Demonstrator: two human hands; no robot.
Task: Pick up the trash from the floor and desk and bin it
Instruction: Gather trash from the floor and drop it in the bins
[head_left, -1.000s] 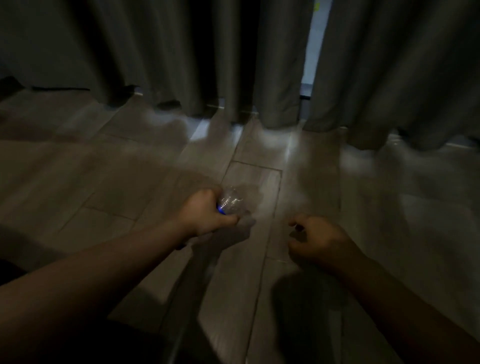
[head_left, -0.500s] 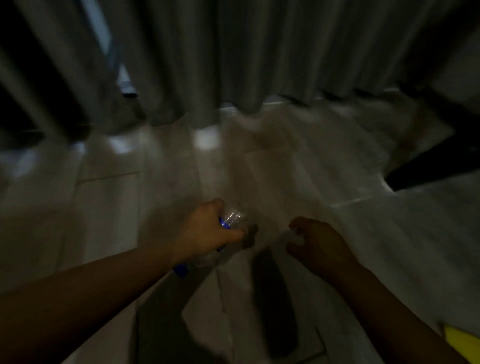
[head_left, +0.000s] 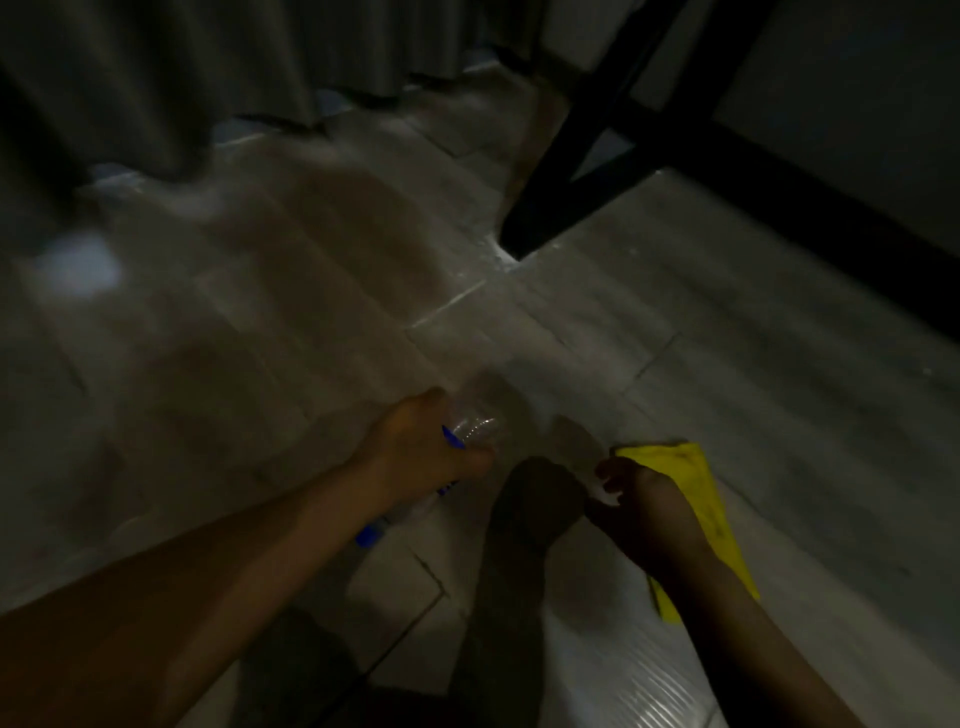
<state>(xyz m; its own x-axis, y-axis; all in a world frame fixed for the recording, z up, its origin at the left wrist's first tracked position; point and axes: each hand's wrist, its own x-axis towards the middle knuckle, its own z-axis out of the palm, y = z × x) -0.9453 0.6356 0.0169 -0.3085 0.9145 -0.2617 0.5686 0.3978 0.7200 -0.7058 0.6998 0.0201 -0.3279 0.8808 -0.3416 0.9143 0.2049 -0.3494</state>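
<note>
- Plastic bottle (head_left: 475, 428), clear, blue-labelled: our left hand (head_left: 431, 457) wraps its fingers round it.
- Our right hand (head_left: 644, 512) curls its fingers over a yellow sheet (head_left: 698, 483) on the floor (head_left: 311, 312); we cannot tell their hold.

Clear, blue-labelled bottle (head_left: 475, 428), gripped by the left hand (head_left: 421, 452), cap toward 7 o'clock. Yellow sheet (head_left: 698, 486) on the floor (head_left: 311, 338) at its 3 o'clock.

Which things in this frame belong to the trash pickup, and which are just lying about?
Part of the job:
- clear plastic bottle, gripped by the left hand
- yellow sheet beside the right hand; probably trash, contact unclear

Just there:
- black furniture legs
- curtains
- tiled floor
</note>
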